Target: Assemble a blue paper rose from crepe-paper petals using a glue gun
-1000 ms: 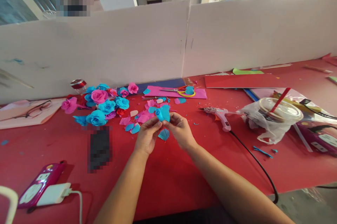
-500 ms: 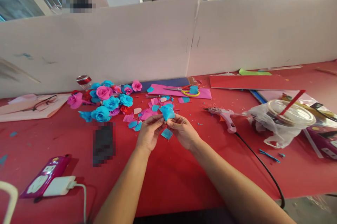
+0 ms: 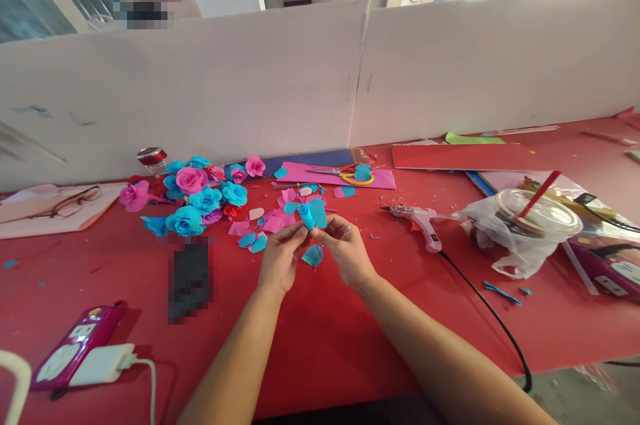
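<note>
Between my two hands is a small blue paper flower, rolled at its centre, with a wider petal spreading to its right. My left hand pinches its base from the left, fingers closed. My right hand is closed on the flower's lower right, thumb against the base. A loose blue petal shows just below the fingertips. Pink and blue paper petals lie scattered behind my left hand. Farther back, scissors with yellow and red handles rest on a pink paper strip.
Finished paper flowers are bunched at left. A hot glue gun with a black cord lies at right, beside a bagged cup. A dark blurred object and a white plug are at front left. A white partition stands behind.
The blue flower has turned between my fingers, so its rolled centre now tilts left and the wide petal shows at its right. The whole view has shifted slightly.
</note>
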Demonstrator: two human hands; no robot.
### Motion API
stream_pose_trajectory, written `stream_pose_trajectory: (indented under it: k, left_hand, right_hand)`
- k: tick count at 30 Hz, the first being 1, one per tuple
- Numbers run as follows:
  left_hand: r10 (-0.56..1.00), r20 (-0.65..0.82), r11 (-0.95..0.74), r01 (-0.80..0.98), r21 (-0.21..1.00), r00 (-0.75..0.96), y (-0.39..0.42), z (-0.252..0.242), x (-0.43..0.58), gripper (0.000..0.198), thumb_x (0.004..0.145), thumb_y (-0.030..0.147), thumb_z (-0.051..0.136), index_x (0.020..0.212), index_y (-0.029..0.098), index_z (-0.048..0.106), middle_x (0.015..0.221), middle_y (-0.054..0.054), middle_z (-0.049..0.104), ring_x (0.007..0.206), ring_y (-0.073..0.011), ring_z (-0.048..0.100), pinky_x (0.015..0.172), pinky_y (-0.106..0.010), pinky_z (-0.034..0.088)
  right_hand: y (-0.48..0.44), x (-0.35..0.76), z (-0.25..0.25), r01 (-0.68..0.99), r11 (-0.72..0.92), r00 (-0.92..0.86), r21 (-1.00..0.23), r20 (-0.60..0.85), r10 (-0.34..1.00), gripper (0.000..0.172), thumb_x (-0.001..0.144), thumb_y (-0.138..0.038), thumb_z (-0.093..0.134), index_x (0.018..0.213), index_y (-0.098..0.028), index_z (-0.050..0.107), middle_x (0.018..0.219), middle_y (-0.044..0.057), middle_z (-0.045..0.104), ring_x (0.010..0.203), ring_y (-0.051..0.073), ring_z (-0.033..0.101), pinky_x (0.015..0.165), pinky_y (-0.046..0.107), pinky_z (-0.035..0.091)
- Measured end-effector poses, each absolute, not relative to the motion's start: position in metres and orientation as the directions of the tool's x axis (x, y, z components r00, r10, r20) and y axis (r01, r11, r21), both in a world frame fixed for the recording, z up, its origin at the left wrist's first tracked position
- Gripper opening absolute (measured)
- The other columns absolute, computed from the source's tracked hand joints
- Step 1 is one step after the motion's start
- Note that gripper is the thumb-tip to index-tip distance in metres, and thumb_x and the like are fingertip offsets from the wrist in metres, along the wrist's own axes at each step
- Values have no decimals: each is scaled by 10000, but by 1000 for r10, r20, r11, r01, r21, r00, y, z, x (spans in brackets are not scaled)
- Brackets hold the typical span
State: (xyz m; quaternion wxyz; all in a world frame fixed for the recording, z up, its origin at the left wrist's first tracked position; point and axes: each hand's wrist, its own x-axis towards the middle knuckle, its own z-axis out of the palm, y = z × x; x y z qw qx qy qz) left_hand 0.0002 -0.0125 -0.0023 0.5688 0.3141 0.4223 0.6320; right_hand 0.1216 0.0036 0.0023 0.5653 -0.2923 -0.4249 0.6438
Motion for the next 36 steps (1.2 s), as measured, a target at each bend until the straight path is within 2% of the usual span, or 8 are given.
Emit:
stream_pose_trajectory:
  k: [4, 8, 11, 16, 22, 27, 32, 36]
  left_hand:
    - [993, 26, -76, -435, 897, -120, -13, -4, 2, 177, 617, 241, 785, 787, 199, 762, 837, -37, 743, 857, -165, 646, 843, -301, 483]
    - [982, 29, -107, -420, 901, -189, -13, -3, 1, 109, 553, 206, 813, 635, 194, 743, 693, 1, 718, 712, -118, 624, 783, -264, 485]
    - [985, 16, -98, -472, 876, -175, -13, -3, 2, 96, 554, 210, 810, 609, 195, 733, 693, -5, 721, 713, -123, 632, 794, -281, 493]
    - [989, 2, -79, -505, 859, -151, -12, -5, 5, 87, 578, 224, 798, 623, 190, 732, 730, -29, 730, 751, -157, 654, 836, -330, 496]
    - [985, 90, -137, -351, 926, -149, -14, -4, 8, 155, 647, 280, 763, 776, 195, 758, 821, -33, 737, 817, -174, 646, 835, -315, 481]
    - [967, 99, -162, -267, 950, -234, -13, -6, 7, 174, 636, 288, 772, 774, 184, 756, 799, -26, 730, 812, -169, 632, 819, -290, 463]
    - [982, -57, -53, -558, 828, -178, -11, -4, 5, 171, 630, 291, 786, 744, 179, 724, 787, -19, 708, 768, -134, 632, 797, -289, 484]
    - [981, -186, 90, -746, 659, -46, -10, -3, 1, 208, 657, 246, 777, 839, 175, 708, 639, 34, 619, 595, -64, 563, 674, -235, 501]
  right_hand:
    - [3, 123, 2, -431, 114, -153, -895, 197, 968, 170, 666, -309, 761, 725, -205, 640, 708, -20, 621, 654, 118, 534, 674, 263, 430]
    - [1, 124, 3, -279, 278, -100, -919, 316, 943, 124, 708, -288, 723, 705, -203, 633, 671, -15, 604, 651, 129, 510, 662, 272, 413]
    - [-3, 124, 5, -206, 327, -60, -922, 345, 937, 89, 731, -267, 686, 698, -195, 644, 677, -2, 610, 678, 142, 515, 692, 287, 415]
    - [-4, 124, 6, -182, 306, -52, -935, 320, 946, 69, 731, -255, 667, 717, -189, 681, 712, 23, 642, 701, 157, 530, 712, 304, 428]
    - [1, 124, 4, -384, 140, -128, -913, 203, 971, 140, 683, -336, 732, 679, -215, 661, 671, -2, 632, 654, 146, 554, 677, 287, 448]
    - [2, 125, 2, -277, 196, -127, -941, 238, 963, 105, 718, -318, 697, 748, -219, 706, 710, 11, 642, 689, 159, 544, 686, 294, 432]
    - [1, 127, 6, -134, 302, -7, -944, 306, 952, 108, 734, -228, 652, 798, -238, 739, 797, 25, 613, 743, 160, 518, 704, 297, 421]
    - [5, 130, 8, -316, 169, -3, -933, 179, 984, 125, 726, -255, 673, 840, -230, 718, 807, 15, 659, 741, 145, 564, 732, 295, 443]
